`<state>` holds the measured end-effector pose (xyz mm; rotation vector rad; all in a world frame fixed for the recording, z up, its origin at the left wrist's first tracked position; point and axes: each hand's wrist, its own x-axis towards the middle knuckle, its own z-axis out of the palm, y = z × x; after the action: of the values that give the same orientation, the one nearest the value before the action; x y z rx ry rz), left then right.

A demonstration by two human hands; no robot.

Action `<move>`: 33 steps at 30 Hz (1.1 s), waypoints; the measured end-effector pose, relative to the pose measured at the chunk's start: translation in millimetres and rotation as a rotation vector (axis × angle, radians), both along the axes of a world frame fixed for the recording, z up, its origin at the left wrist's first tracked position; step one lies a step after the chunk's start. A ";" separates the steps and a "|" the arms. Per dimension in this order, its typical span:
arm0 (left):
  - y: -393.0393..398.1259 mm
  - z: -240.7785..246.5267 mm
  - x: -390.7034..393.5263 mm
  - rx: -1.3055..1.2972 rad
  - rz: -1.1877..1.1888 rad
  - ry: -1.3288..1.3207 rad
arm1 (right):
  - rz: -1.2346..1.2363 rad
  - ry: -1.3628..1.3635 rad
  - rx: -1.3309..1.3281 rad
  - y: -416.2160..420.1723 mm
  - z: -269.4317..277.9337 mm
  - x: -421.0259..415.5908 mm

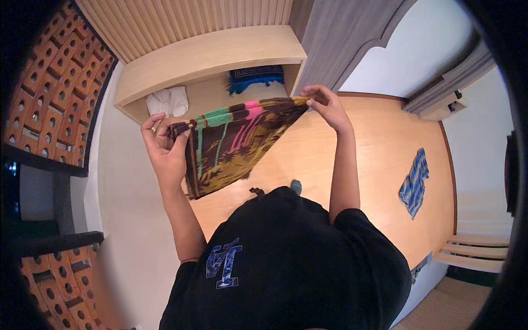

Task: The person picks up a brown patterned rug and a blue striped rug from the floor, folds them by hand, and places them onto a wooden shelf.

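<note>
A patterned cloth (231, 148) in dark brown and mustard, with green and pink bands, hangs between my two hands in front of my chest. My left hand (167, 144) pinches its bunched left corner between thumb and fingers. At the other end, my right hand (324, 108) grips the upper right corner with thumb and fingertips. The top edge is gathered in folds and runs slightly upward to the right. Below it the cloth drapes to a slanting lower edge.
Behind the cloth is a wooden shelf unit (214, 47) holding a folded white cloth (168, 101) and a blue fringed textile (255, 77). A blue striped cloth (415, 183) lies on the wooden floor at right. Slatted wood (474, 249) stands at lower right.
</note>
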<state>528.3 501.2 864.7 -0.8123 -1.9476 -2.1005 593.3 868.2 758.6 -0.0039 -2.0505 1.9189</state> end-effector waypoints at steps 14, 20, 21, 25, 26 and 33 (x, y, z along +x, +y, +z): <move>-39.2 -5.8 23.3 -0.199 0.099 -0.284 | 0.628 0.142 0.748 -213.2 33.6 -62.7; -66.9 -3.5 23.4 -0.061 0.217 -0.285 | 0.417 -0.099 0.650 -140.0 -25.5 -54.9; -68.7 -5.3 21.2 -0.055 0.229 -0.287 | 0.399 -0.175 0.611 -129.1 -32.2 -52.8; -79.3 -10.4 13.8 -0.101 0.222 -0.176 | 0.262 -0.249 0.477 -101.2 -46.1 -38.3; -79.8 -9.6 13.5 -0.100 0.216 -0.176 | 0.244 -0.228 0.356 -95.1 -51.6 -34.9; -91.3 -15.7 -5.0 0.017 0.152 -0.102 | -0.004 -0.013 -0.294 -82.9 -95.1 -29.0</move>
<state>523.4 409.9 849.0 -0.5453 -1.9700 -2.1040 564.3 785.3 663.5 -0.0898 -1.7558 2.2033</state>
